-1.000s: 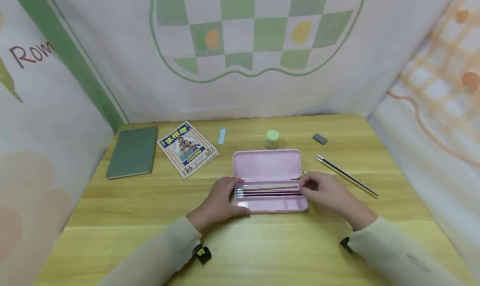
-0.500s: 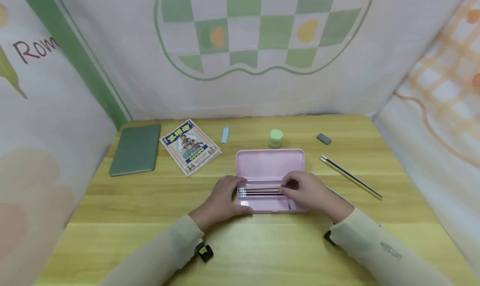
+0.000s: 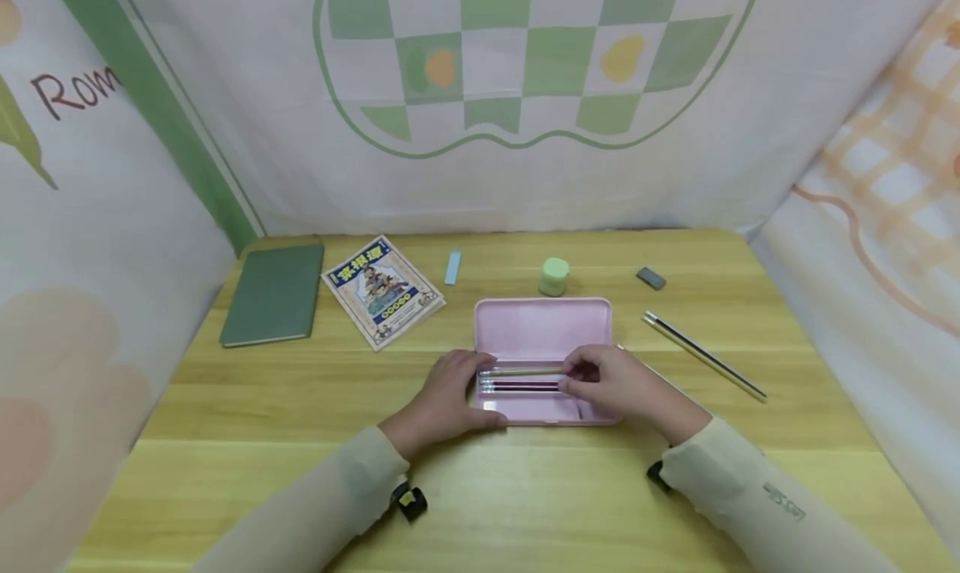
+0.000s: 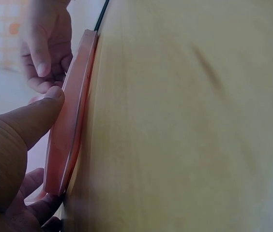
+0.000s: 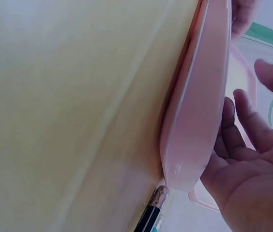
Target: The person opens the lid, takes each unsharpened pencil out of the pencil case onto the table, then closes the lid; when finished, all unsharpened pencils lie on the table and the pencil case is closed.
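Note:
A pink pencil case stands with its lid up in the middle of the wooden table. My left hand grips its left end, thumb along the front wall and fingers at the back corner. Inside the rear compartment lie a gold pencil and dark red pencils, their metal-capped ends to the left. My right hand reaches over the right half, fingertips at the pencils and covering their right ends. In the right wrist view, thumb and forefinger stand apart, and the other fingers bend loosely inside the case.
One pencil lies right of the case, partly under my right forearm. Farther right are dark pencils and a grey eraser. Behind the case stand a green-lidded small jar and a light blue strip. Left are a booklet and green notebook.
My right hand has moved left from the case's right end to over the pencils. The gold pencil has shifted toward the back, away from the red ones. My left hand keeps its grip.

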Motion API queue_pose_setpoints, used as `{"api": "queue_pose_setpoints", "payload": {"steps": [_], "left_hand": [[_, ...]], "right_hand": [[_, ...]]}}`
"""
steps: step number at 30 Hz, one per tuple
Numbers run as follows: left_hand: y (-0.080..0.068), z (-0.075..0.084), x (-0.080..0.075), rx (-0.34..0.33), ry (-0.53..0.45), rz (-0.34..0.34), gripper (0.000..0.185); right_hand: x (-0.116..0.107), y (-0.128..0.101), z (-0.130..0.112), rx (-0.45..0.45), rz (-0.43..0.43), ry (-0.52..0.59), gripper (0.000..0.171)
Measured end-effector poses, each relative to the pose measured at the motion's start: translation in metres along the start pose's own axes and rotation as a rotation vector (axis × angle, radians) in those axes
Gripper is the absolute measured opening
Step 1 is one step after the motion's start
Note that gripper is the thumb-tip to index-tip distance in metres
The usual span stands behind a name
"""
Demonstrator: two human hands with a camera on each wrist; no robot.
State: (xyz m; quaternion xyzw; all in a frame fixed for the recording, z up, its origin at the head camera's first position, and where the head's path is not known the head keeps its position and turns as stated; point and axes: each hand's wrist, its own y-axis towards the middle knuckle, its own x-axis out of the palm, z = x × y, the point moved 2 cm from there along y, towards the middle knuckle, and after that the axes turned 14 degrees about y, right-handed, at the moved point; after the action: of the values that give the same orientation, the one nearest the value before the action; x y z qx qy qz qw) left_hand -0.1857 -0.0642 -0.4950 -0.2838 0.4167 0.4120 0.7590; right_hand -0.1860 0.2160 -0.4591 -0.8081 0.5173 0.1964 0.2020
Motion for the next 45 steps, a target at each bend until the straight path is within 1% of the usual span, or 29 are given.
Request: {"api": "queue_pose_setpoints", "payload": {"steps": [5,10,15,23,29,40,45], "left_hand": [[0.000,0.001,0.000,0.004,-0.003,-0.003,0.096],[0.000,0.000,0.001,0.000,-0.003,-0.003,0.096],[0.000,0.000,0.000,-0.007,0.000,-0.002,0.097],[0.000,0.002,-0.002,-0.012,-0.011,0.006,0.096],[-0.001,0.002,-0.001,-0.012,-0.012,0.003,0.097],[0.000,0.000,0.001,-0.008,-0.012,0.003,0.097],[-0.001,0.000,0.001,-0.007,-0.013,0.001,0.098]], "right_hand": [[0.000,0.000,-0.002,0.015,-0.031,0.001,0.025],[-0.002,0.000,-0.005,0.030,-0.048,0.007,0.026],[-0.002,0.001,-0.003,0.050,-0.057,0.021,0.026],[-0.002,0.003,0.001,0.012,-0.098,0.029,0.026],[0.003,0.007,0.004,-0.023,-0.119,-0.013,0.024],[0.008,0.008,-0.004,-0.011,-0.097,-0.124,0.017],[0.008,0.008,-0.005,-0.014,-0.097,-0.145,0.012]]}}
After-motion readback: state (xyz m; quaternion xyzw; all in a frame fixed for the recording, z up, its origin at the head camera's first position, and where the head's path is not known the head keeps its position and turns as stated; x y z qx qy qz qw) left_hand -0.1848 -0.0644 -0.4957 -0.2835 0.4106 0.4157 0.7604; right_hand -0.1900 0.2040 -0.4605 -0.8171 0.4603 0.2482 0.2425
